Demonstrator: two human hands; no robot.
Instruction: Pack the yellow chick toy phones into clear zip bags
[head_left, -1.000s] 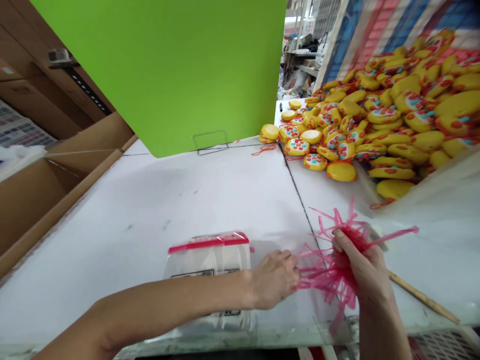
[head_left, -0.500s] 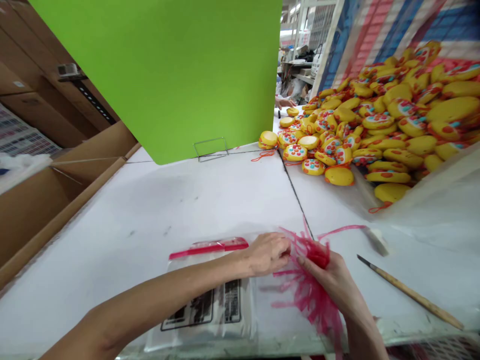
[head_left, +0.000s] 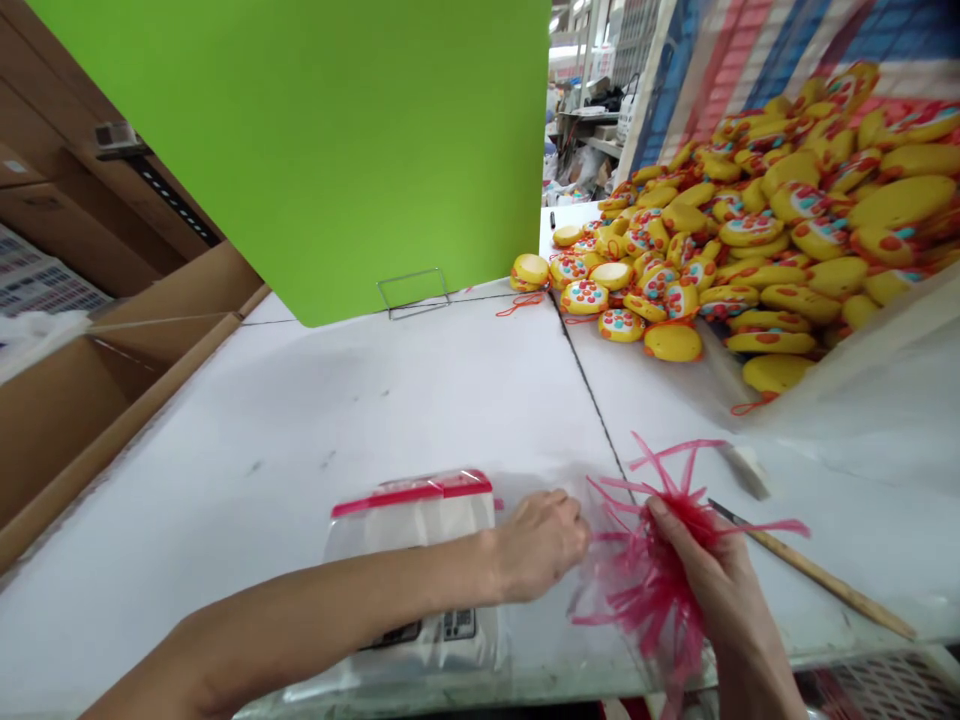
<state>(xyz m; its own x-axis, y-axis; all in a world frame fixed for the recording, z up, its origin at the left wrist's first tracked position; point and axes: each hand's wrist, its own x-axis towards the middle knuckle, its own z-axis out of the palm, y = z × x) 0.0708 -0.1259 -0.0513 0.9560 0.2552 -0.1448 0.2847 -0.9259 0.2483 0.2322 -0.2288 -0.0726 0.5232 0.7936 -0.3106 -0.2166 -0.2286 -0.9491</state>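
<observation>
The right hand [head_left: 718, 572] has fingers wrapped around pink strips [head_left: 661, 602]; the left hand's [head_left: 536, 548] curl nearby, hold unclear.

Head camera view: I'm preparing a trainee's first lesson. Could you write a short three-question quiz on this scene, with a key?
1. Multiple choice: Which lies on the table beside the right hand?
A) scissors
B) a wooden-handled tool
C) a roll of tape

2. True or false: The right hand grips a bunch of pink plastic strips.

3. Short answer: What lies beneath the left forearm?

Key:
1. B
2. True
3. Clear plastic packaging with a pink top edge and black printing
</observation>
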